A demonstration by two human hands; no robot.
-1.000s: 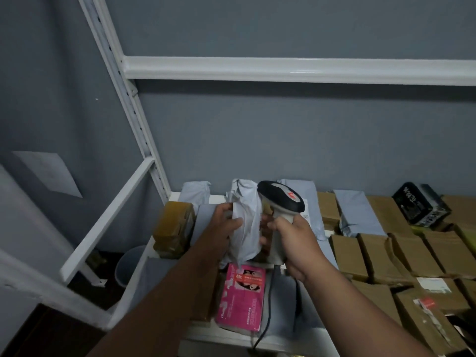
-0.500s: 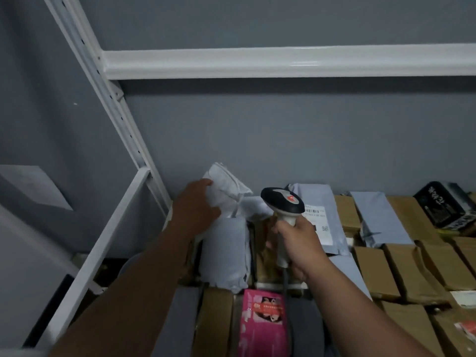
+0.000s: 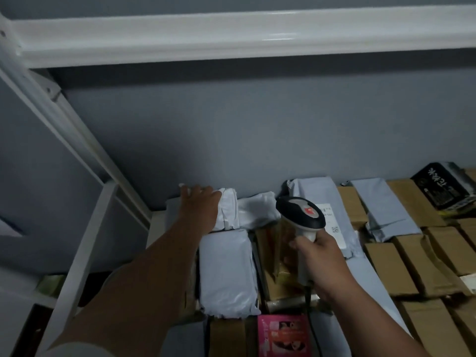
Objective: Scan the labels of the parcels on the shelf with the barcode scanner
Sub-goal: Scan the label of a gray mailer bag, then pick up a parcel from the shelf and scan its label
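Note:
My right hand [image 3: 319, 264] grips the handle of a grey and black barcode scanner [image 3: 300, 215] with a red mark on its head, held over a brown taped parcel [image 3: 277, 256]. My left hand [image 3: 199, 206] lies with fingers stretched out on a white bagged parcel [image 3: 229, 211] at the back left of the shelf, by the wall. A second white bag [image 3: 257, 210] lies beside it. A larger pale grey bag [image 3: 226, 271] lies in front. Behind the scanner, a grey mailer shows a white label [image 3: 332, 228].
Many brown cardboard parcels [image 3: 389, 269] and grey mailers [image 3: 383, 204] cover the shelf to the right. A black box [image 3: 443, 185] sits at the far right back. A pink box [image 3: 283, 336] lies at the front. White shelf post [image 3: 77, 140] and upper beam [image 3: 231, 34] frame the bay.
My left hand carried the white bagged parcel up and back, set it down by the wall and now lies flat on it. The scanner stayed in my right hand. The view moved closer.

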